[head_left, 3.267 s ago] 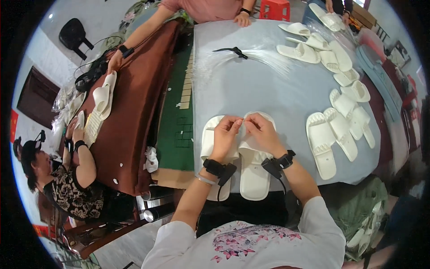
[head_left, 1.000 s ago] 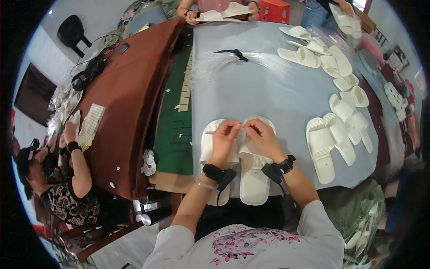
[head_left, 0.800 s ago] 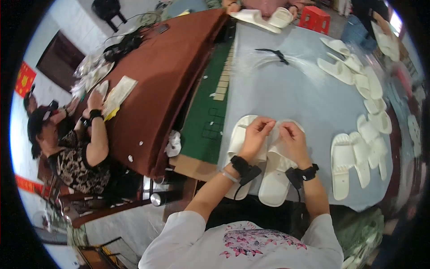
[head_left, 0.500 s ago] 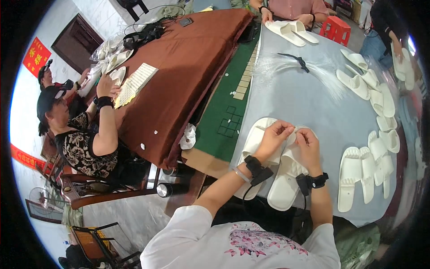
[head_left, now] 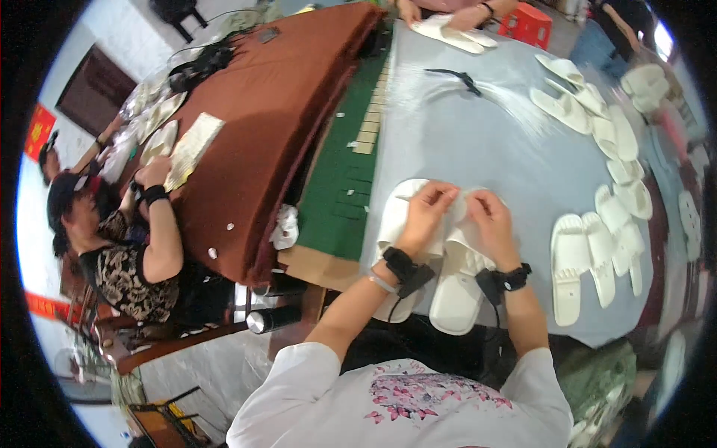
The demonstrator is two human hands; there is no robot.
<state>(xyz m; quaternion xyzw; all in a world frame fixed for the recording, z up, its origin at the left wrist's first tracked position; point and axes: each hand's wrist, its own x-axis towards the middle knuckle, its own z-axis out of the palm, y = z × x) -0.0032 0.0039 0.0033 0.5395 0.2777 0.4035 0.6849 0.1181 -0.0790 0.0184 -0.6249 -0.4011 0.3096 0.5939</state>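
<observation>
Left grip: left hand (head_left: 427, 213) pinches the top of a white slipper (head_left: 394, 246).
Right grip: right hand (head_left: 493, 220) closed on the same pair's other slipper (head_left: 457, 287).
Slippers' place: near edge of the grey counter (head_left: 478, 142).
Nearby: loose slippers (head_left: 597, 246) to the right.

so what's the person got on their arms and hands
Both hands are bare, no gloves. The left hand has a black strap-on device at the wrist plus a thin pale band just below it. The right hand has a similar black wrist strap with a thin dark cable trailing down. White short sleeves cover the upper arms.
</observation>
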